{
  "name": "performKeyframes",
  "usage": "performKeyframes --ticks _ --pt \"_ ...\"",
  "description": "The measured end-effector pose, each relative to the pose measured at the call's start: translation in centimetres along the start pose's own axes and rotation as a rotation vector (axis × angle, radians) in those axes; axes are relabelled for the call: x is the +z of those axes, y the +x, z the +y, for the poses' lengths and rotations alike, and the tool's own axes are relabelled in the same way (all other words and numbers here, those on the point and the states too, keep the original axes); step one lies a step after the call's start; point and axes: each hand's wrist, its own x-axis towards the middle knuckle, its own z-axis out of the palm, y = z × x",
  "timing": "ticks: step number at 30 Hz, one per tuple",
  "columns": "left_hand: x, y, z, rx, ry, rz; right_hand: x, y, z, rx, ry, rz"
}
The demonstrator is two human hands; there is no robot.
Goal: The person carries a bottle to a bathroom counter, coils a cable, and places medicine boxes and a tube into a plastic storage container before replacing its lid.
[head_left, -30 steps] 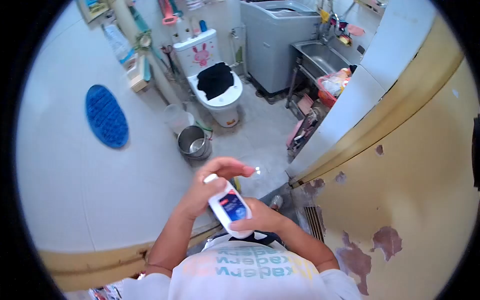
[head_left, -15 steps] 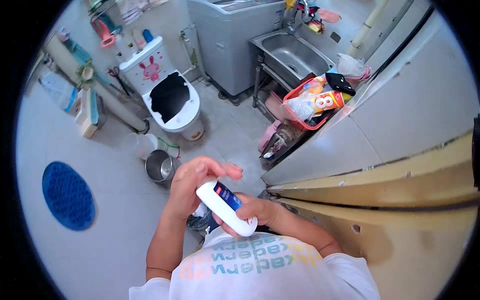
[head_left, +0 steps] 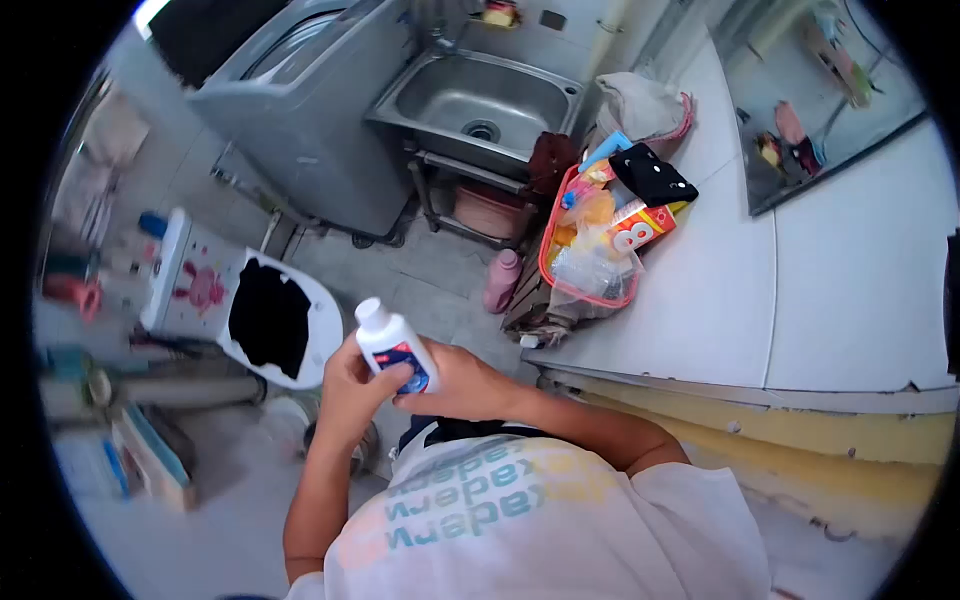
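Observation:
A white plastic bottle (head_left: pixel 417 348) with a white cap and a dark blue and red label is held in front of my chest, its cap end tilted up and to the left. My left hand (head_left: pixel 348 392) is closed on the bottle's left side, with the thumb across the label. My right hand (head_left: pixel 460 384) wraps the other side and the lower part; most of its fingers are hidden behind the bottle. The cap sits on the bottle, free of both hands.
A toilet (head_left: pixel 318 325) with a black cover stands left, beside a grey washing machine (head_left: pixel 325 150). Beyond are a steel sink (head_left: pixel 400 92) and a pink bottle (head_left: pixel 502 280) on the floor. A red basket (head_left: pixel 547 245) of packages stands right, near a tiled ledge (head_left: pixel 720 290).
My view has swung to the right. The bottle has turned so its cap shows, and my left hand has moved from the bottle's upper end down to its side.

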Motion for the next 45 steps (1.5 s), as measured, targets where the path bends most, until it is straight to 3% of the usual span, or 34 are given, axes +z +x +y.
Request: performKeyframes --ticks 8,11,15,20,27,32,35,37,39,43,45 --pt "-4.9 11.7 3.3 -0.006 0.068 -0.317 -2.4 6.0 -0.7 -0.039 -0.146 0.497" --pt "-2.6 15.9 4.9 -0.039 0.07 -0.393 -5.1 6.1 -0.2 -0.019 -0.003 0.644" --pt "1.6 21.1 5.8 0.114 0.072 -0.533 -9.7 5.7 -1.9 0.044 -0.213 0.707" --pt "6.1 24.9 7.4 0.042 0.05 -0.7 -12.5 6.4 -1.8 -0.095 -0.092 0.966" --pt "10.1 27.8 6.2 -0.156 -0.029 -0.997 -15.0 6.1 -1.9 -0.052 -0.05 1.178" --pt "14.9 32.8 7.9 -0.008 0.08 -1.055 -16.0 6.3 -2.6 -0.101 0.11 1.338" --pt "19.4 36.6 10.2 0.095 0.127 -1.031 -16.2 6.2 -2.0 -0.114 -0.029 1.487" --pt "22.8 38.7 11.3 0.071 0.153 -1.028 -15.6 6.3 -2.1 -0.014 -0.027 1.444" --pt "26.7 42.0 9.3 0.271 0.131 -0.958 -14.9 6.5 -2.4 0.101 0.068 1.381" --pt "30.9 44.0 9.3 0.38 0.549 -0.787 -14.8 7.4 -3.1 0.145 0.032 1.464" --pt "31.4 43.8 10.1 0.382 0.62 -0.811 -15.0 8.0 -2.9 0.113 0.043 1.497"
